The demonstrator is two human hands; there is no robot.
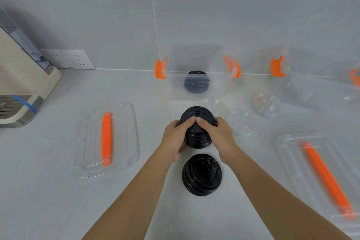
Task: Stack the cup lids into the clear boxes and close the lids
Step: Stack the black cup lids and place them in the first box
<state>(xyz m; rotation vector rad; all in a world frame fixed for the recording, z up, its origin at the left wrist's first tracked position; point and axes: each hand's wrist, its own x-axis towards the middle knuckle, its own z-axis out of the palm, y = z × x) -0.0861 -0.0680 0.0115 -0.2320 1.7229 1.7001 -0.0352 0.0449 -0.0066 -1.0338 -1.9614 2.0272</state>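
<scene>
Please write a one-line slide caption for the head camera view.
Both hands, left and right, grip a stack of black plastic cup lids before an open clear plastic box.

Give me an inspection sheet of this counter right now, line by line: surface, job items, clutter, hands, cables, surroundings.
Surface: pale grey countertop, dry, no spills seen.
Job's things: stack of black plastic cup lids held between both hands; second black lid stack nearer the person; a few black lids inside the open clear box with orange clips; second clear box on the right; two clear box covers with orange handles, left and right, lying flat.
Clutter: clear dome lids loose beside the boxes.
Hands: left hand and right hand grip the stack.
Cables: nothing seen.
Surroundings: beige machine, white wall socket.
</scene>
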